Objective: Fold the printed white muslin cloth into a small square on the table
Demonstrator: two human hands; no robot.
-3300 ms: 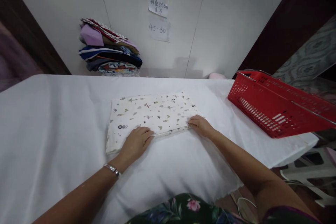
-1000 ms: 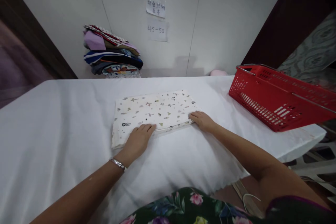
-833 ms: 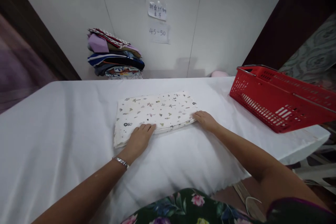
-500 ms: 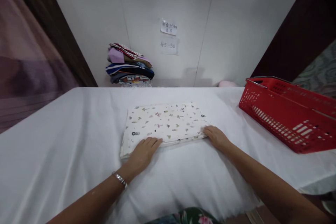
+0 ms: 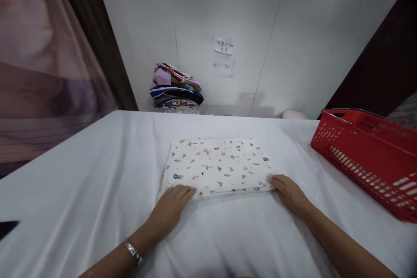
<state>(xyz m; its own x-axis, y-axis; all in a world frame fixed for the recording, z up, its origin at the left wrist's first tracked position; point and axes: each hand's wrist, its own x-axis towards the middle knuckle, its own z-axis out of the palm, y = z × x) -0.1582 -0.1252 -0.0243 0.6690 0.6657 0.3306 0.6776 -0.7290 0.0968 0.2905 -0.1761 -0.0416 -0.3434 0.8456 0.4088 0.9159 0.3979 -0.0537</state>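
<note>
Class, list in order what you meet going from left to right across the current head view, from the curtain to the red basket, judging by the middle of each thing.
Pinkish curtain → silver-coloured bracelet → left hand → patterned cloth → right hand → red basket.

Passable: over white tablecloth (image 5: 130, 160), left of folded cloth (image 5: 216, 166) | Obstacles: red basket (image 5: 368, 156) right; fabric stack (image 5: 177, 91), wall (image 5: 228, 4) behind

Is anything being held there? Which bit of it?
The folded patterned cloth, at its near edge: left grip toward the left corner, right grip at the right corner. Whether pinched or just pressed, I can't tell.
</note>
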